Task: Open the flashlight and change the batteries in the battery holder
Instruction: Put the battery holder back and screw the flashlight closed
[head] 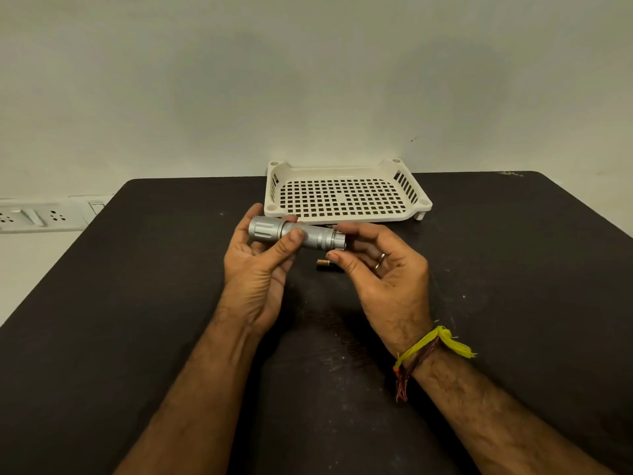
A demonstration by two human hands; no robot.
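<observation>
Over dark table, frame centre: left hand gripping torch lying left-right; right hand half-open, fingertips perhaps touching tail cap; battery below.

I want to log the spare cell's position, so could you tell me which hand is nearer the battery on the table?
Right. The right hand has its thumb tip just above the battery; the left hand sits farther off to its left.

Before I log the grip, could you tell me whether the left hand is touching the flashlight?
Touching. The head view shows the left hand with its thumb pressed on the flashlight barrel and fingers wrapped behind its head.
</observation>
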